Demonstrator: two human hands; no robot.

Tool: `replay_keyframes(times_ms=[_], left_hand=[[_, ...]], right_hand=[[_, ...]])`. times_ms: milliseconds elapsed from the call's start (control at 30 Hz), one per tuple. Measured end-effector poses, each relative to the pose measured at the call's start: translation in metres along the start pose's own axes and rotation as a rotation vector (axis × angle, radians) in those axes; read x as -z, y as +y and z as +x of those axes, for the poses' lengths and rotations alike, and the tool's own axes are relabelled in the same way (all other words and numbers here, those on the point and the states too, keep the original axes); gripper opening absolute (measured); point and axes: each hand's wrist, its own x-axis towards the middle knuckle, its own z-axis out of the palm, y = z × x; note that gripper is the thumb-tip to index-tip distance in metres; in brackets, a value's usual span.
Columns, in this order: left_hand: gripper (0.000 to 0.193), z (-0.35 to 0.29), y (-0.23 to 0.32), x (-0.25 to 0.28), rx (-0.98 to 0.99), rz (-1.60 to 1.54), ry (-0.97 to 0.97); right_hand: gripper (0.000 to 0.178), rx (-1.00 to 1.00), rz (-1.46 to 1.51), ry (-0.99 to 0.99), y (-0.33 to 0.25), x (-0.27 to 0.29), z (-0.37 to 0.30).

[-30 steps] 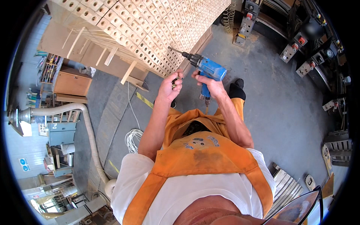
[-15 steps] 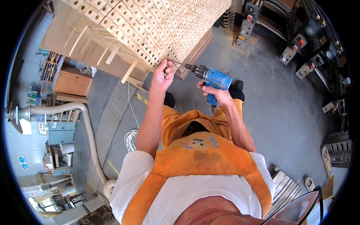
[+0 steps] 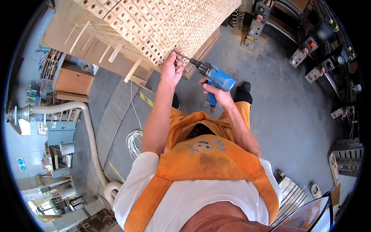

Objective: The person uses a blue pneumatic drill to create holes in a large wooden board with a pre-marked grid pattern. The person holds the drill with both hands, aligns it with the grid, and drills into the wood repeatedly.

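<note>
My right hand [image 3: 221, 96] is wrapped round the handle of a blue power drill [image 3: 220, 78] with a black chuck. Its long, thin bit [image 3: 186, 58] points up and left at a stack of pale wooden blocks [image 3: 154, 21], their faces full of round holes. At the bit's tip, my left hand [image 3: 170, 70] is closed, thumb and fingers pinched together. Small brass-coloured metal pieces [image 3: 176, 63] show between its fingers; their exact kind is too small to make out. Several holes near the stack's lower corner look darker than the others.
Wooden strips [image 3: 133, 70] stick out from the stack's left side. A coiled white cable [image 3: 134, 143] lies on the floor at left, near a ribbed hose [image 3: 92, 135]. Machinery with switch boxes [image 3: 297, 57] stands at the far right. Slatted wood [image 3: 291, 193] is at lower right.
Both hands have shifted slightly, the left one up and to the right. The drill has moved a little left and tilts more steeply, its tip now higher against the block faces.
</note>
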Motion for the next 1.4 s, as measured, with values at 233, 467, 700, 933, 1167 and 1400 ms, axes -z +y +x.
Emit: replay_keyframes(times_ms=[233, 467, 700, 933, 1167, 1400], left_hand=[[0.018, -0.007, -0.004, 0.017, 0.071, -0.070, -0.027], [0.016, -0.042, -0.027, 0.038, 0.253, -0.042, -0.039], [0.023, -0.055, -0.029, 0.049, 0.300, -0.064, -0.047], [0.021, -0.045, -0.008, 0.043, 0.182, -0.048, -0.016], [0.023, -0.029, 0.003, 0.034, 0.083, -0.036, -0.044], [0.025, -0.035, 0.001, 0.028, 0.068, 0.034, -0.070]], right_hand=[[0.018, 0.008, -0.005, 0.014, -0.002, -0.007, 0.013], [0.020, 0.026, -0.044, 0.023, -0.006, -0.016, 0.012], [0.019, 0.021, -0.021, 0.010, -0.009, -0.016, 0.012], [0.021, 0.009, -0.174, 0.021, -0.022, -0.007, -0.013], [0.031, -0.091, -0.025, -0.055, -0.015, 0.019, -0.028], [0.024, -0.051, -0.055, -0.083, -0.022, 0.021, -0.025]])
